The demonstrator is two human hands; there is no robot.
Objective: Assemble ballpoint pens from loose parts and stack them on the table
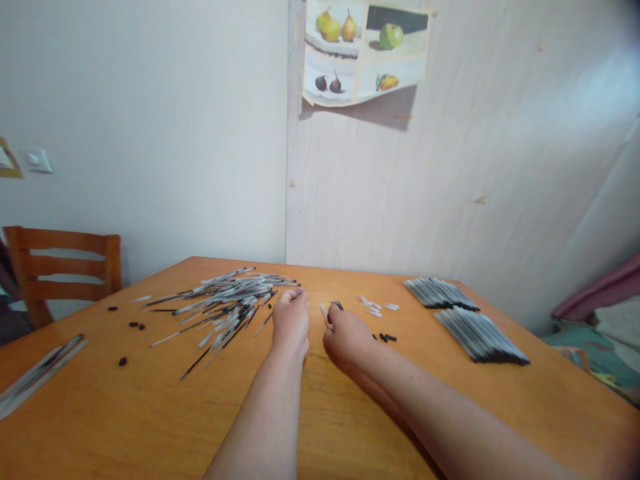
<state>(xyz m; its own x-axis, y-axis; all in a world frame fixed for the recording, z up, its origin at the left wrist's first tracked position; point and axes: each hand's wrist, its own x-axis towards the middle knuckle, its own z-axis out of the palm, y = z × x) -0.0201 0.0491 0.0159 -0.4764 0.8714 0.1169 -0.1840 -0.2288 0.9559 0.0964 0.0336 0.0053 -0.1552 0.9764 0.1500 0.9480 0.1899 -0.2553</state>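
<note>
Over a table (165,427) by the wall (150,147), right fingers (335,316) clamp something white (325,313), left (297,298) unclear

Bright, soft light fills the scene, strongest at upper right, where a cool, bluish-white glare washes out part of the wall (540,153). A curling poster (363,50) casts a grey shadow below its lower edge, and a darker shadow lies along the underside of the right forearm (400,373). The tabletop (125,427) is evenly lit. Its edges splay outward in wide-angle distortion, and the right-hand corners darken. Fine detail is soft; the small black pieces (385,338) show as smudged shapes.
</note>
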